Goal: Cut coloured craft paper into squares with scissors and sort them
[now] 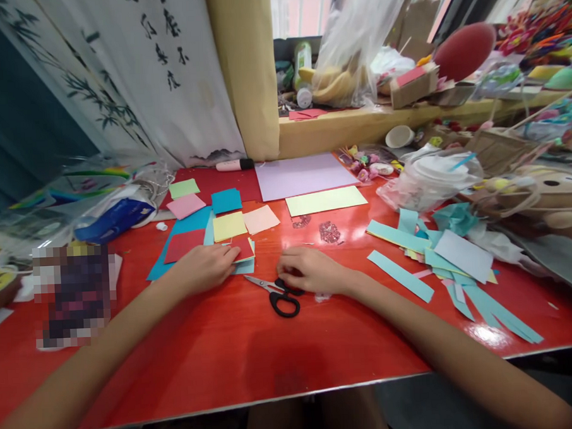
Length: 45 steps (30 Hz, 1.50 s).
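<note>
My left hand (203, 267) lies flat on a small stack of coloured paper squares (242, 249), its fingertips on the dark red top sheet. My right hand (309, 271) rests on the red table (254, 349), its fingers curled over the black handles of a pair of scissors (275, 292). The scissors lie on the table with their blades pointing left toward my left hand. More paper squares lie just beyond: yellow (229, 226), pale pink (261, 219), blue (226, 200), pink (186, 205) and green (183, 188).
A lilac sheet (303, 174) and a pale yellow strip (326, 200) lie at the back. Teal paper strips and offcuts (440, 264) cover the right side. A plastic bag with cups (431, 176) and craft clutter crowd the far right; a marker (234, 165) lies by the wall.
</note>
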Motion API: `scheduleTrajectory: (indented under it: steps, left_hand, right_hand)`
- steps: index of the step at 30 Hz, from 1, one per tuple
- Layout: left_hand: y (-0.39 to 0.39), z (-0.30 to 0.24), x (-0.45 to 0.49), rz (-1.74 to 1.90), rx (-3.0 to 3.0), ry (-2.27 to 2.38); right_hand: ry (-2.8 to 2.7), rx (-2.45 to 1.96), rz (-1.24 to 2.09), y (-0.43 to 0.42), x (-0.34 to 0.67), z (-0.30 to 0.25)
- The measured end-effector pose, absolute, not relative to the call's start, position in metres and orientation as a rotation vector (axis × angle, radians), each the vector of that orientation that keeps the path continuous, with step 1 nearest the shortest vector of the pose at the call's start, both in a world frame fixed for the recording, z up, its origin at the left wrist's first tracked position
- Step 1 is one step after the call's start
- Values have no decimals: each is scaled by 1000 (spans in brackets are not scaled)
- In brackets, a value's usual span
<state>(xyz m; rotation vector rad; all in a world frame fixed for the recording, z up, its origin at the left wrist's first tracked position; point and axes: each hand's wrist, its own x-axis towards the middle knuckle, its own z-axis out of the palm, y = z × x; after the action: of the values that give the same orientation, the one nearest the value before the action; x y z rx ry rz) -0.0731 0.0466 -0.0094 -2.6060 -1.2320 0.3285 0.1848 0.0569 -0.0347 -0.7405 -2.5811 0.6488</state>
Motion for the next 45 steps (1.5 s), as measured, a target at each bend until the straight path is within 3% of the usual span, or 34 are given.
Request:
scheduleTrajectory:
  steps: [7,14,19,24,32,45]
  left_hand:
    - [48,-4,-79,339,-2677,-1224]
    - [56,-1,-78,397,-2692,-1167]
    - [46,4,-55,265,-2588,-1087]
    - [36,-2,-10,-213,-2533,-831]
    - [65,-11,9,-336,-2721,-1114]
    - [64,-23,-1,-366,-2696,-1176]
  right_hand:
    - [-2775,-464,733,47,183,-26]
    - [-2717,-510,1023,47,184,-22]
    - [-1906,-835,1599,48,174,-29]
    - [-1064,-674,2063,53,171,-34]
    - [-850,-704,2095,69,185,-41]
    - [-927,-626,2149,72,187,-40]
